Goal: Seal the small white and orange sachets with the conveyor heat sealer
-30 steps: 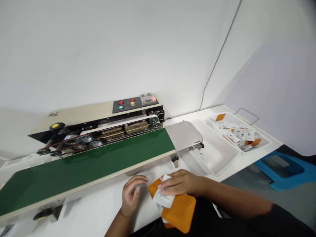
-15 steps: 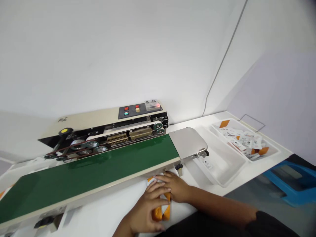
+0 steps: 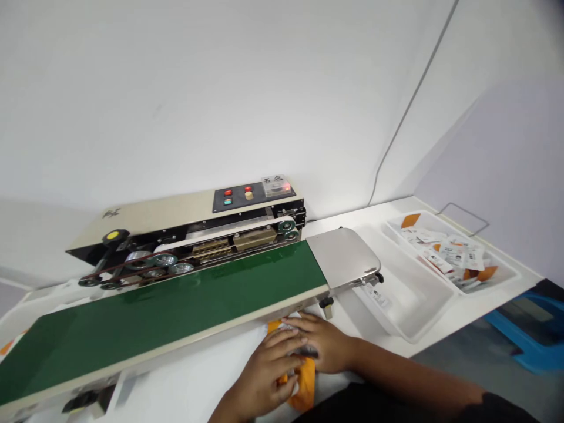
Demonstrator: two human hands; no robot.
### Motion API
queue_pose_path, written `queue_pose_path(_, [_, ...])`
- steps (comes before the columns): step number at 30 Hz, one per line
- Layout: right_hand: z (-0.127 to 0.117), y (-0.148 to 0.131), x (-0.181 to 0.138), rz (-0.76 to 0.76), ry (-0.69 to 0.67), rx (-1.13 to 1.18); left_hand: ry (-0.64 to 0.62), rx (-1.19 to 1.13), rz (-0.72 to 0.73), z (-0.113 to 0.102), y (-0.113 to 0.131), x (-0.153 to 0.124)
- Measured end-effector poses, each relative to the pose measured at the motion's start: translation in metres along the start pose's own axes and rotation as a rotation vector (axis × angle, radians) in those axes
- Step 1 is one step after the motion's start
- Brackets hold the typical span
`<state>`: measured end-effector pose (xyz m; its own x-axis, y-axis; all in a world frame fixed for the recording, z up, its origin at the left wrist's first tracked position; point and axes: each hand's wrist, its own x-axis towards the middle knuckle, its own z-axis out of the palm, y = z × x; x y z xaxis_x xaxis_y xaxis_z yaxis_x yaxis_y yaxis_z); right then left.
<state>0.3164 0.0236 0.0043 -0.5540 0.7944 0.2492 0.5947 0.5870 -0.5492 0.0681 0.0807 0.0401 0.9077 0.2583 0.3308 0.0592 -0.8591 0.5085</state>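
Pouch [image 3: 306, 383], 1 s ago at 5 o'clock, now lies at 6 o'clock against the conveyor [image 3: 176, 305]; left hand [image 3: 264, 379] grip clamps it, right hand [image 3: 324, 349] lies flat on it, grip apart.

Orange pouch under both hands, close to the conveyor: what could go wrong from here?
1. The orange pouch lies near the front edge of the table, pressed by the left hand and the right hand. It might slip off toward the lap.
2. The right hand is close to the green belt and the black knob. Fingers could bump the knob, or be caught if the belt is running.
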Motion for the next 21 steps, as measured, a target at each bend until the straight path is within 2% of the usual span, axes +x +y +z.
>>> queue_pose_path(5, [-0.015, -0.009, -0.004, -0.074, 0.047, -0.009, 0.195, -0.065, -0.014, 0.004, -0.001, -0.006])
queue_pose_path(7, [-0.016, -0.01, -0.004, -0.074, 0.073, 0.001, 0.235, -0.1, -0.033, 0.005, 0.0, -0.007])
queue_pose_path(9, [-0.013, -0.01, -0.005, -0.088, 0.126, -0.001, 0.246, -0.11, -0.049, 0.004, 0.001, -0.006])
queue_pose_path(12, [-0.007, -0.01, -0.007, -0.184, 0.253, -0.031, 0.238, -0.086, -0.046, 0.002, 0.003, -0.003])
queue_pose_path(15, [-0.011, -0.014, -0.011, -0.25, 0.365, -0.012, 0.229, -0.076, -0.061, 0.0, 0.003, -0.001])
queue_pose_path(18, [-0.029, -0.022, -0.012, -0.185, 0.392, 0.007, 0.245, -0.11, -0.077, -0.001, 0.002, -0.004])
queue_pose_path(21, [-0.048, -0.03, -0.005, -0.072, 0.339, -0.019, 0.276, -0.176, -0.066, -0.002, 0.0, -0.009])
